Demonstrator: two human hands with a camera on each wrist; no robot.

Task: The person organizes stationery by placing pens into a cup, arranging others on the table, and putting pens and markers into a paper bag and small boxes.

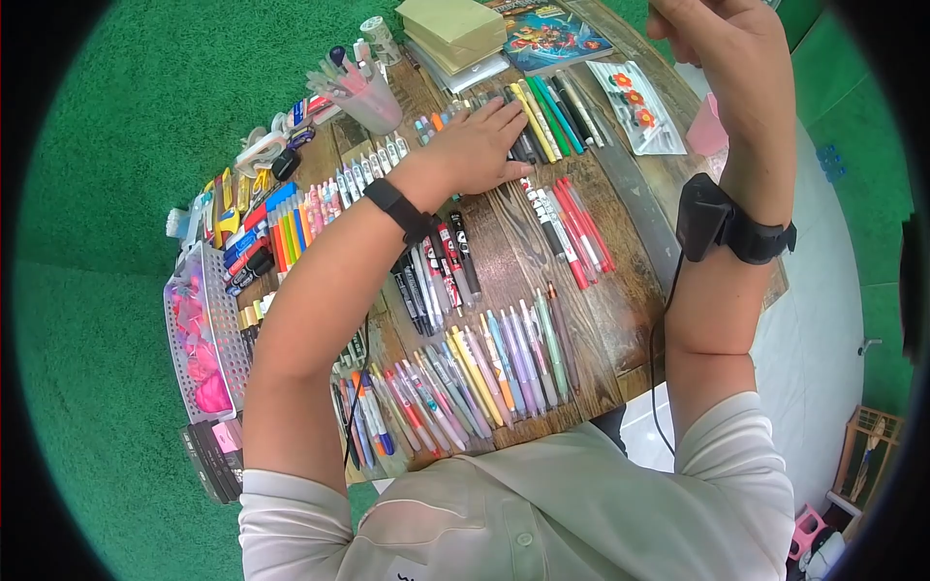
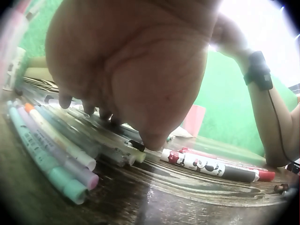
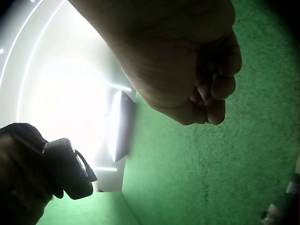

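My left hand (image 1: 481, 150) lies palm down over the row of pens at the table's upper middle, fingers spread and touching dark pens (image 1: 523, 145) beside yellow markers (image 1: 536, 121). In the left wrist view its palm (image 2: 136, 70) hangs over clear-barrelled pens, thumb tip close to a patterned black-and-white marker (image 2: 206, 166); pastel pens (image 2: 47, 154) lie to the left. My right hand (image 1: 712, 34) is raised above the table's right side; the right wrist view shows its fingers (image 3: 220, 86) curled, with nothing seen in them.
Rows of pens (image 1: 484, 363) cover the near part of the wooden table (image 1: 620, 339). A pen cup (image 1: 373, 105), yellow paper stack (image 1: 450, 34), comic-style book (image 1: 552, 39) and flower-decorated packet (image 1: 637, 107) stand or lie behind. A white basket (image 1: 232, 334) is at left.
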